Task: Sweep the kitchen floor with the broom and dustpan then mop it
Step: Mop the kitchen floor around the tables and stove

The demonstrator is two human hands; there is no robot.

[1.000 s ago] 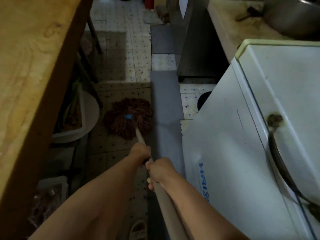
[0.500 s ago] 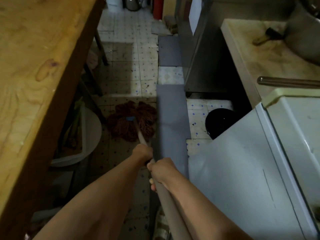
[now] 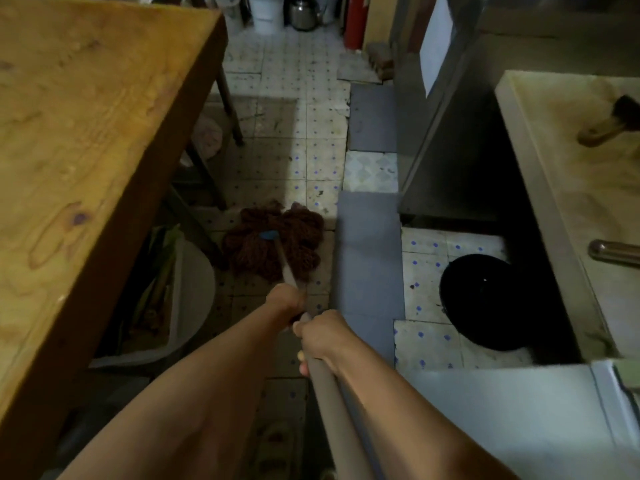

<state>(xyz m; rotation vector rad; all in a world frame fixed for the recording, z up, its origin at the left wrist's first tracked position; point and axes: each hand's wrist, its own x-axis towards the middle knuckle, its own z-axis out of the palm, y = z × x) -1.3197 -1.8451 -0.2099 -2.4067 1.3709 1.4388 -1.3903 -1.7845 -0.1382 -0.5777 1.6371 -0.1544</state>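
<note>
Both arms reach forward; the left hand (image 3: 285, 301) and right hand (image 3: 320, 336) have fingers wrapped around the mop handle (image 3: 323, 386). The brown mop head (image 3: 277, 244) lies on the tiled floor (image 3: 311, 133) beside the wooden worktop (image 3: 86, 133).

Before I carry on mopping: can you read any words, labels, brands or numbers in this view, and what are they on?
No text can be read anywhere in this view.
White sheet on the steel cabinet: looks blank from this angle.
White appliance at lower right: no lettering on the part in view.
Red cylinder and white bucket at the far end: too small and dim to show any label.
</note>
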